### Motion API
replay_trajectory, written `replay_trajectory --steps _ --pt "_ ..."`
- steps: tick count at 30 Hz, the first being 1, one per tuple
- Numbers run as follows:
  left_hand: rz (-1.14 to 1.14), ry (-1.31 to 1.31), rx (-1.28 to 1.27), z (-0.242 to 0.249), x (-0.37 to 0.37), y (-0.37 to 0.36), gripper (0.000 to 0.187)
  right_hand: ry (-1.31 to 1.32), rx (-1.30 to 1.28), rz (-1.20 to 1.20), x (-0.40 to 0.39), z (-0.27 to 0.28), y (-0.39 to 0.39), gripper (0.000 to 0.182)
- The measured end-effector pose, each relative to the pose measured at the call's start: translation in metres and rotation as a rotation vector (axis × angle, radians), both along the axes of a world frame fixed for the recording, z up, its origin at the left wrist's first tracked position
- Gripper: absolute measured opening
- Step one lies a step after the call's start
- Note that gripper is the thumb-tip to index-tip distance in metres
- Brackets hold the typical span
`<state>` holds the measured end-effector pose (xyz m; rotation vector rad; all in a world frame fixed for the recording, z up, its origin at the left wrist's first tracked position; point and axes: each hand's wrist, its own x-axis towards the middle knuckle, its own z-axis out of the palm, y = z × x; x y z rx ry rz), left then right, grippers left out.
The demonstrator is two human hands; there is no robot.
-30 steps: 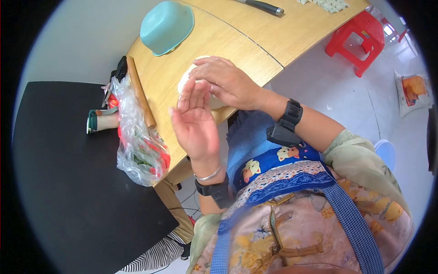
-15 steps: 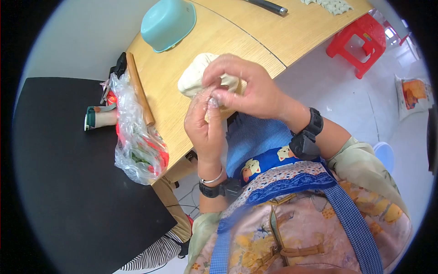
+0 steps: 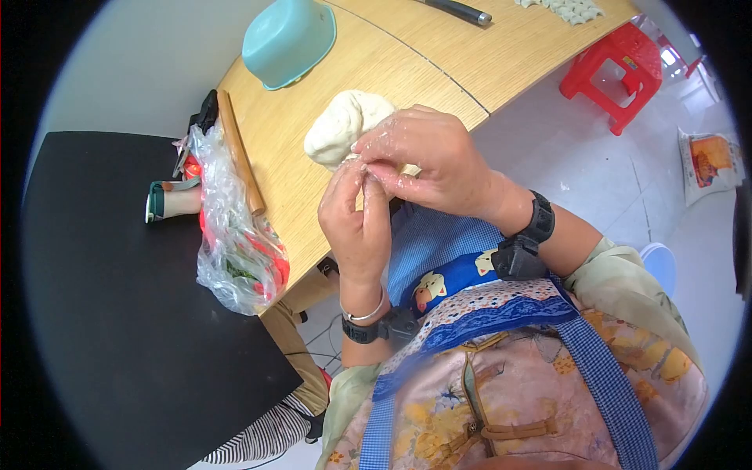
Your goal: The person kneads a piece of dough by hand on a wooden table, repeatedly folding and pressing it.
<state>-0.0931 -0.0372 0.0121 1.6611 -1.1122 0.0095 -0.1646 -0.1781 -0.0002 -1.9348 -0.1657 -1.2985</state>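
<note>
You can't read any words or numbers here. The orange print on the bag (image 3: 711,163) on the floor, the small label (image 3: 629,60) on the red stool (image 3: 641,48) and the mark on the black handle (image 3: 462,10) are too small or unclear for you to make out.

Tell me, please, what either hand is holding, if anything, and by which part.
That cannot be told: the left hand and right hand meet at their fingertips by the dough, hiding anything pinched there.

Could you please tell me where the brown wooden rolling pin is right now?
In the head view, the brown wooden rolling pin lies along the left side of the light wooden table, beside the clear plastic bag.
</note>
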Motion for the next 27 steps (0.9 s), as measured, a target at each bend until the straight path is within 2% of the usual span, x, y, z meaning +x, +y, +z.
replay_trajectory --steps 2,4,6,8,17,18,20,23,27 --pt "0.018 0.023 0.045 -0.003 0.002 0.003 0.017 -0.025 -0.059 -0.046 -0.002 0.0 -0.001 0.016" --pt "0.02 0.008 0.072 -0.001 0.002 0.003 0.016 0.076 -0.254 -0.122 -0.008 0.004 -0.003 0.019" --pt "0.022 -0.007 0.1 0.002 0.001 0.004 0.015 0.074 -0.272 -0.125 -0.007 0.002 -0.003 0.019" --pt "0.058 -0.071 0.248 0.009 -0.002 0.005 0.014 0.074 -0.291 -0.128 -0.007 0.002 -0.003 0.019" --pt "0.048 -0.095 0.385 0.012 0.001 0.008 0.015 0.156 -0.272 -0.115 -0.005 0.002 -0.007 0.016" --pt "0.048 -0.094 0.385 0.009 0.001 0.006 0.015 0.173 -0.218 -0.12 -0.002 0.001 -0.011 0.014" --pt "0.017 0.06 0.212 0.004 0.0 0.003 0.02 0.188 -0.165 -0.122 0.008 -0.002 -0.023 0.012" --pt "0.03 0.201 0.123 0.004 0.001 0.003 0.025 0.314 -0.332 -0.334 0.022 -0.007 -0.048 0.007" --pt "0.075 0.251 0.063 0.004 0.004 0.004 0.026 0.352 -0.403 -0.305 0.031 -0.019 -0.043 0.007"
